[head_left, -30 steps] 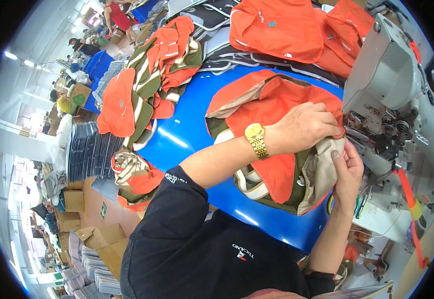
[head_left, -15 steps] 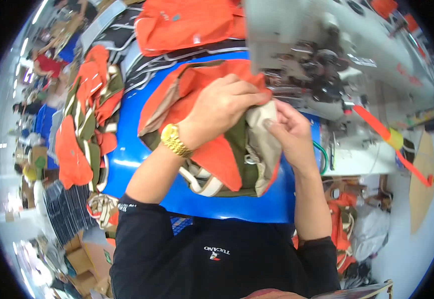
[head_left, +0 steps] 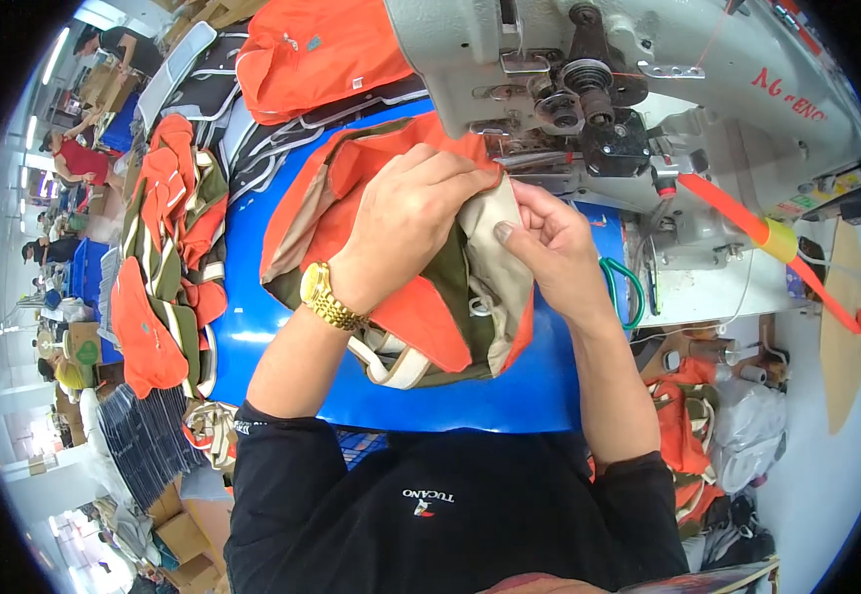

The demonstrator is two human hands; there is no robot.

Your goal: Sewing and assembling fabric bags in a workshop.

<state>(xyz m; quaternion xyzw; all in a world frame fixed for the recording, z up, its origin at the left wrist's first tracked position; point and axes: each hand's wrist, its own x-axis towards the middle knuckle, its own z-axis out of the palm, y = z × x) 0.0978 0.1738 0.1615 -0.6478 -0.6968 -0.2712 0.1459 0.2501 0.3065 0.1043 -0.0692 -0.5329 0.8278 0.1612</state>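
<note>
Both hands are gripping an orange, olive and beige fabric bag (head_left: 430, 307) bunched on the blue desk (head_left: 252, 327). The left hand (head_left: 406, 223) is clutching its top, the right hand (head_left: 549, 247) is pinching the beige edge just below the sewing machine (head_left: 648, 89). It looks soft, light and floppy, best held by its seams.

A bright factory hall: ceiling strip lights (head_left: 102, 14) far left, stacked cardboard boxes (head_left: 178, 540) near left, pale floor (head_left: 826, 475) right.
</note>
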